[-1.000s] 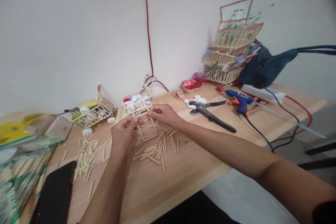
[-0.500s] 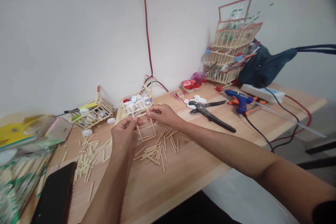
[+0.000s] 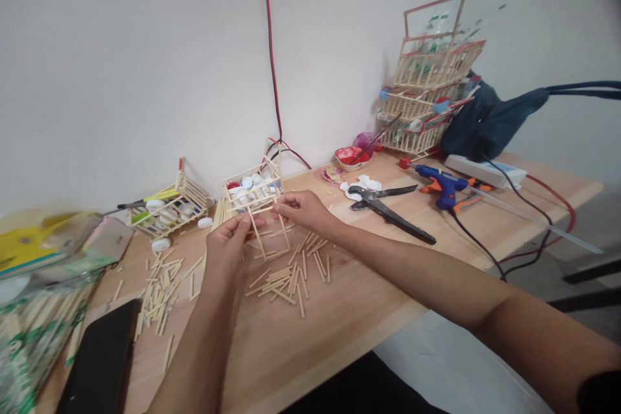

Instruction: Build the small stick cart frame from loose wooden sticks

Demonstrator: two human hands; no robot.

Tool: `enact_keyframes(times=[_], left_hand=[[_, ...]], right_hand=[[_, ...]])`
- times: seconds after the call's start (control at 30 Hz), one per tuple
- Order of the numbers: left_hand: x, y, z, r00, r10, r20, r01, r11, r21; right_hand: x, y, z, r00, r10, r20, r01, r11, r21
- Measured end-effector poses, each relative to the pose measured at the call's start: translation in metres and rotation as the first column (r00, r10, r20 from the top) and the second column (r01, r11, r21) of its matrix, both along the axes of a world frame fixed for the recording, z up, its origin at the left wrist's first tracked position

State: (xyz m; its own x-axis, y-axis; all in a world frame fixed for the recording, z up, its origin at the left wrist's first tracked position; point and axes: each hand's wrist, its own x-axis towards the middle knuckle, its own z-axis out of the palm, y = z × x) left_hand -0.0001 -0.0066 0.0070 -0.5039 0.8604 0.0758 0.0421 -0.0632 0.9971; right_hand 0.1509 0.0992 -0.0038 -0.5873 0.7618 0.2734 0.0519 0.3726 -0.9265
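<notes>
Between my two hands is a small frame of thin wooden sticks point(image 3: 259, 236), raised over the table. My left hand point(image 3: 229, 239) pinches its upper left corner with thumb and fingers. At the upper right corner, my right hand point(image 3: 301, 212) grips it the same way. Cut stick pieces point(image 3: 286, 284) lie loose on the table just below the frame. Directly behind my hands stands a small stick basket point(image 3: 253, 189) holding white and red bottle caps. Another stick cart point(image 3: 169, 210) with caps sits to the left.
Black pliers point(image 3: 388, 210) and a blue glue gun point(image 3: 441, 184) lie to the right. Behind them are a dish of red paint point(image 3: 352, 156), stacked stick carts point(image 3: 427, 90) and a dark bag point(image 3: 495, 116). At left are a black phone point(image 3: 99, 359) and more cut sticks point(image 3: 158, 294).
The stick frame has tilted slightly and its top edge has shifted a little to the right and up. Both hands still pinch it; everything else stays put.
</notes>
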Motion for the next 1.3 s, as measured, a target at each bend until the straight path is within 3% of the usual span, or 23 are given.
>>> enact_keyframes(times=[0.63,0.97,1.17,1.3], left_hand=[[0.0002,0.0011,0.0001,1.000,0.010,0.007,-0.010,1.000,-0.012],[0.0011,0.0000,0.0002,0.997,0.040,-0.066,-0.041,0.999,-0.006],[-0.0010,0.0025,-0.0026,0.996,0.089,-0.022,-0.088,0.994,0.058],[-0.0038,0.0045,-0.0041,0.987,0.143,-0.075,-0.135,0.985,0.108]], right_hand=[[0.0032,-0.0030,0.0064,1.000,0.019,0.006,-0.020,0.998,0.054],[0.0023,-0.0023,0.0041,0.999,0.034,0.024,-0.035,0.998,0.045],[0.0019,-0.0068,0.0047,0.998,-0.009,0.064,0.002,0.994,0.112],[0.0023,-0.0074,0.0050,0.997,-0.012,0.078,0.002,0.993,0.119]])
